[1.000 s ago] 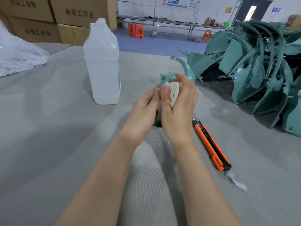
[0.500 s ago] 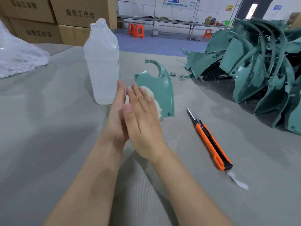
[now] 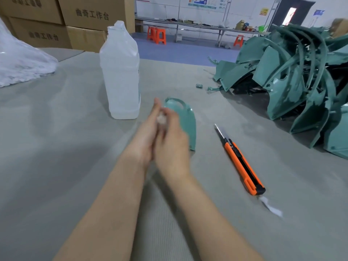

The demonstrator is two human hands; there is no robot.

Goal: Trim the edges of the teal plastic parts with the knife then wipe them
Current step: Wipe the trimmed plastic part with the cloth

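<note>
Lying flat on the table [image 3: 56, 129], the teal part [image 3: 185, 121] sits just beyond the hands, within reach for wiping. A pale wad [image 3: 161, 118], probably the cloth, is pressed between the left hand [image 3: 145, 140], fingers straight, and the right hand [image 3: 173, 147], whose grip is lost in blur. The knife [image 3: 243, 164] rests aside, blade out, likely finished with for this piece.
</note>
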